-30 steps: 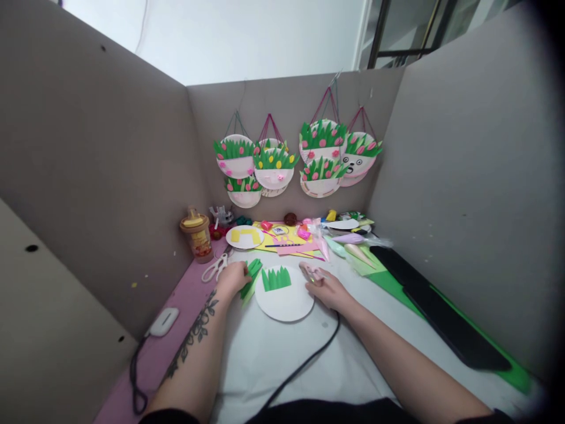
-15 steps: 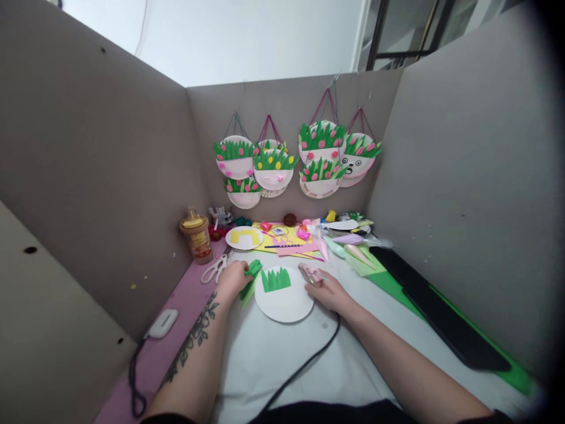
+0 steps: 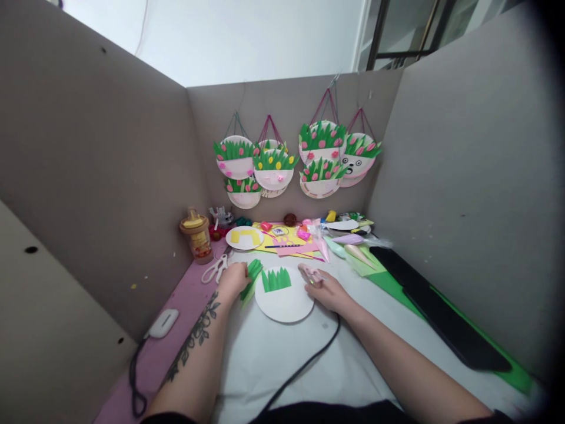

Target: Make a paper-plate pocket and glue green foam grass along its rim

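Observation:
In front of me lies a round white paper plate (image 3: 286, 306) with a strip of green paper grass (image 3: 276, 280) on its upper left part. At the plate's left edge, my left hand (image 3: 233, 279) is closed, fingers bent onto a bunch of green paper grass pieces (image 3: 253, 275); its fingertips are partly hidden. My right hand (image 3: 329, 291) grips a pale pink hot glue gun (image 3: 311, 274) at the plate's right edge, the nozzle pointing up and left. From its handle a black cord (image 3: 304, 366) runs down toward my body.
White-handled scissors (image 3: 215, 270) and a lidded cup (image 3: 197, 237) stand left. Behind are a plate with yellow paper (image 3: 244, 238), coloured sheets (image 3: 300, 249) and piping-bag-like pouches (image 3: 353, 250). A long black object (image 3: 454, 321) lies right. Decorated plates (image 3: 273, 176) hang on the back panel.
My left hand has shifted very slightly over the green paper pieces. My right hand, the glue gun and the plate stay in place.

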The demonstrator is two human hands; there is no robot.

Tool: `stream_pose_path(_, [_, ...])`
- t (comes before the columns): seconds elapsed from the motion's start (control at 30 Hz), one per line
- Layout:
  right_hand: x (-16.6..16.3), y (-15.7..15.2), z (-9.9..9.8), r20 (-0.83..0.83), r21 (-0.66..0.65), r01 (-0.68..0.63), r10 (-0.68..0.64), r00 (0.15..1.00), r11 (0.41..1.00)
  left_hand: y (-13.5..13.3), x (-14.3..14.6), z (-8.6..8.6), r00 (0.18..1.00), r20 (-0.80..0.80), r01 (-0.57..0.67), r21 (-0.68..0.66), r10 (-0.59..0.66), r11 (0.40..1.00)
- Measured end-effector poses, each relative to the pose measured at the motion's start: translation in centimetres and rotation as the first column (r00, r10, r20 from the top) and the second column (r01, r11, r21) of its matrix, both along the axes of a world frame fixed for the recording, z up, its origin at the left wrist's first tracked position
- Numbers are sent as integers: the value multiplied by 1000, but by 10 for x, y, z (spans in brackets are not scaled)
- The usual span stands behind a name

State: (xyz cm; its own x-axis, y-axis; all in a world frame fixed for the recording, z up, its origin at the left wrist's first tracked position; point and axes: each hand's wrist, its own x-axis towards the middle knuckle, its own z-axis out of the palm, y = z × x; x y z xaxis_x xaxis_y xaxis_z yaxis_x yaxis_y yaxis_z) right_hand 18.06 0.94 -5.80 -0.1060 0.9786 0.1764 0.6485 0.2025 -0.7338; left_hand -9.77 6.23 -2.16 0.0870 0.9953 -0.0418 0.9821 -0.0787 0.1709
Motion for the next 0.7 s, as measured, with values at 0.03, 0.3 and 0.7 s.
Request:
stream_pose_path(0.03, [0,0,0,1,-4,5,-5,1000,1000,0,0,0,1000,-1,2,-1,-2,1000])
stream_pose_path(0.3, [-1,-1,1,0,-26,19,-19,1000,999,2,0,-4,1000,4,-1,-7,1,1000])
stream_pose_path(0.7, [-1,0,-1,14,-17,15,-14,1000,1000,1,1,-2,1000,-3,12,-16,-12,1000])
